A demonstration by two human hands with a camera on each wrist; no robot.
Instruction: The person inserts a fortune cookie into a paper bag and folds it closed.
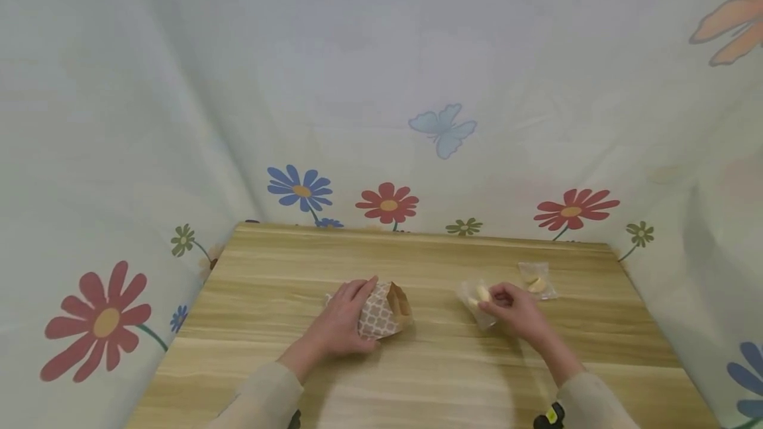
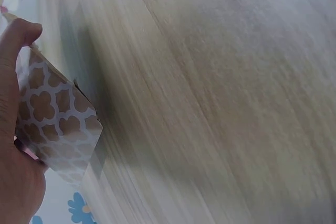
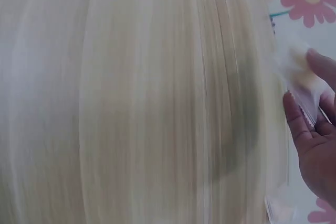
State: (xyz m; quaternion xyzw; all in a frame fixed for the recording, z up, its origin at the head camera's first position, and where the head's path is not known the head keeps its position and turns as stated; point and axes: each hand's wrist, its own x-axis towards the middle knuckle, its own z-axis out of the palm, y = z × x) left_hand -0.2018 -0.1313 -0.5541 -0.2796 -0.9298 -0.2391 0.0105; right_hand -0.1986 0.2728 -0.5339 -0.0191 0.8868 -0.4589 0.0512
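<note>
My left hand [image 1: 344, 320] grips a paper bag [image 1: 379, 315] with a white-and-tan lattice print, lying tilted with its brown open mouth toward the right. In the left wrist view the thumb and fingers of that hand [image 2: 18, 114] wrap around the patterned bag [image 2: 55, 108]. Between the thumb and fingers of my right hand [image 1: 517, 313] is a small clear packet [image 1: 477, 296] with pale yellow pieces inside. The right wrist view has the packet [image 3: 302, 77] pinched at its crimped edge by the right hand [image 3: 317, 145].
A second clear packet [image 1: 537, 281] with pale yellow pieces lies on the wooden table [image 1: 417, 376], just beyond the right hand. A white cloth [image 1: 334, 71] printed with flowers and butterflies surrounds the table at the back and sides.
</note>
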